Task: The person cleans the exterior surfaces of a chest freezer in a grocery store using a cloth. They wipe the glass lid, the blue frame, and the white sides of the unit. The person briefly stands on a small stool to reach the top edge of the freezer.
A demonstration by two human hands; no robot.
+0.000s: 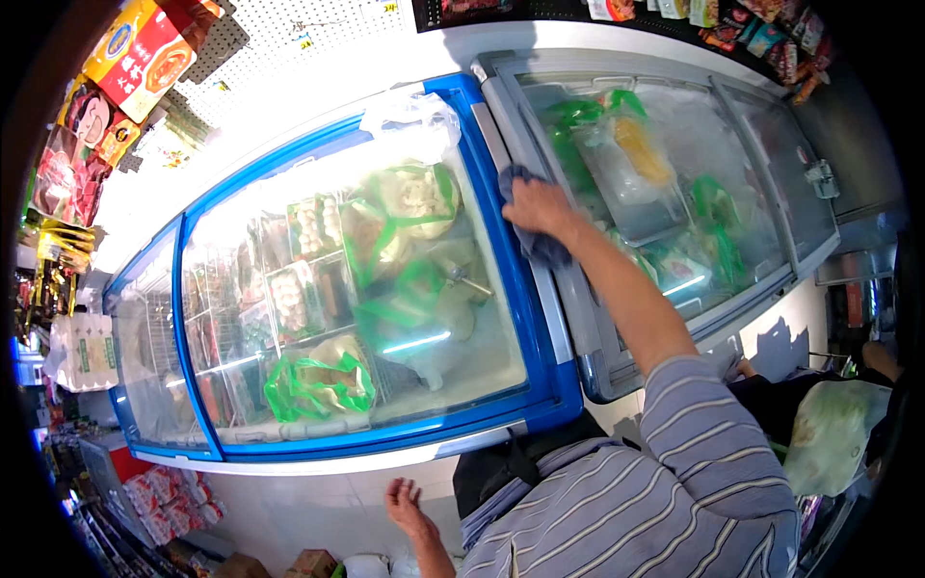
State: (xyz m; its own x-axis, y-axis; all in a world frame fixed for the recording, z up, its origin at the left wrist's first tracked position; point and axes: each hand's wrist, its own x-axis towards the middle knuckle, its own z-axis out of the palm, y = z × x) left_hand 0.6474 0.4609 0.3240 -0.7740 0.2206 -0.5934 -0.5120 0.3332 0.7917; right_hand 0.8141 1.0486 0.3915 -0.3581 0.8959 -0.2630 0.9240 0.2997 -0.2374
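Observation:
My right hand (536,205) presses a dark blue-grey cloth (545,249) onto the frame edges where two chest freezers meet. To the left is the blue-framed chest freezer (506,217), its glass lid shut over bagged food. The grey-framed chest freezer (585,303) on the right has a partly fogged glass lid. My left hand (407,506) hangs near the blue freezer's front side, holding nothing, its fingers slightly curled and apart. A crumpled clear plastic bag (415,123) lies on the back right corner of the blue freezer.
Hanging food packets (137,61) line the pegboard at the back left. A metal lock (822,178) sits on the grey freezer's right end. Behind on the right, part of another person is visible near a filled plastic bag (831,437). Cardboard boxes (314,563) stand on the floor.

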